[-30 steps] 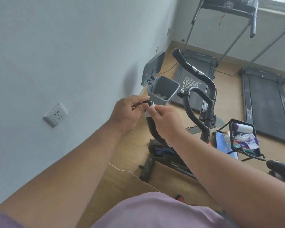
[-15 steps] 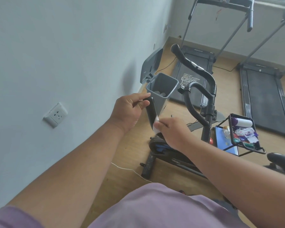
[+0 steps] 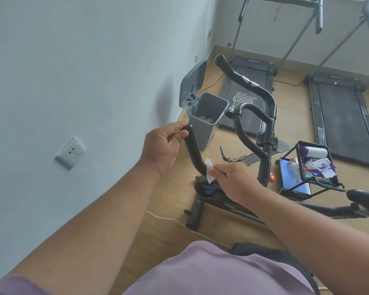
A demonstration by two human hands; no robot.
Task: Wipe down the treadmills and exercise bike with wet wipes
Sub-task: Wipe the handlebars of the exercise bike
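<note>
Left hand point(image 3: 160, 145) round handlebar point(image 3: 193, 155), right hand point(image 3: 232, 179) pinching wipe point(image 3: 209, 170).

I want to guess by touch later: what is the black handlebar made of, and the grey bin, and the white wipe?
The handlebar looks like matte black foam or rubber padding over a tube: dull, no shine. The grey bin looks like smooth moulded plastic, with thin even walls. The wipe seems to be thin soft cloth or paper, as it bends limply.

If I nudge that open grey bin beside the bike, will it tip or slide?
The grey bin looks tall and narrow, holding only a few white scraps, so it is probably light and top-heavy. Its raised lid may add to that. On the smooth wood floor, a low push would likely slide it.
</note>
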